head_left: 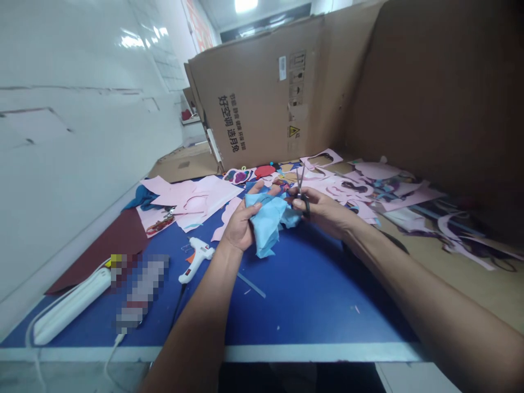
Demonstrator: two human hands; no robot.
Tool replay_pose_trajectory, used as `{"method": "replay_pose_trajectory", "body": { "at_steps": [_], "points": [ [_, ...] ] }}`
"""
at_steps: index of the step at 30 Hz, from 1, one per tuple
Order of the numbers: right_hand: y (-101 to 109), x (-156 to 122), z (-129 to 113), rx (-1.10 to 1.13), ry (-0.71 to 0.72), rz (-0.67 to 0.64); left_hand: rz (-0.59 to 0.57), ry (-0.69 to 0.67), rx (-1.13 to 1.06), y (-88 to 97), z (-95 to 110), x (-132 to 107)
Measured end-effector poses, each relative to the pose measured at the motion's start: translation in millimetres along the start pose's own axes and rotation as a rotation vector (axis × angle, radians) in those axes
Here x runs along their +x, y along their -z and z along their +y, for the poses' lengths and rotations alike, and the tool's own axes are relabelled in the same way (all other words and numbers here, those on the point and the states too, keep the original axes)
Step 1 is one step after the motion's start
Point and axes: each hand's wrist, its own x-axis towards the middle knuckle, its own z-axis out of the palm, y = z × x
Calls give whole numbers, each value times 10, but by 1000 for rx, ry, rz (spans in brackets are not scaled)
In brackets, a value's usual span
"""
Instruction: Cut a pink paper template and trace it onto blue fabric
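Crumpled light blue fabric (268,221) hangs over the blue tabletop, held between thumb and fingers of my left hand (242,221). A pair of dark-handled scissors (301,185) is in my right hand (317,210), blades pointing up and away from me. My right fingers are wrapped about the scissor handles, close to the fabric's right edge; whether they also touch the fabric I cannot tell. To the left of my left forearm lies a white glue gun (198,256) with a dark cord.
Pink cut-out sheets (208,199) spread over the table's back left, with more pink scraps (347,188) at the right. A large cardboard box (262,98) stands behind. At left lie a white power strip (73,305) and a blurred-out device (143,292) on a cable.
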Motion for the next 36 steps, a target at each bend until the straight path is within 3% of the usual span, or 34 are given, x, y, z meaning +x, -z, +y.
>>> {"method": "replay_pose_trajectory", "body": {
  "at_steps": [3,12,20,28,36],
  "points": [
    [-41,23,49,26,31,-28,-2,30,18,-29,-34,2],
    [20,39,-36,-43,64,139,81,94,71,80,-143,72],
    [61,23,-119,-135,145,193,-27,415,190,246,-168,26],
    [29,31,-105,-43,153,239,42,238,27,198,-140,63],
    [6,-1,-48,39,-21,66,163,205,-61,253,-83,117]
  ]
}}
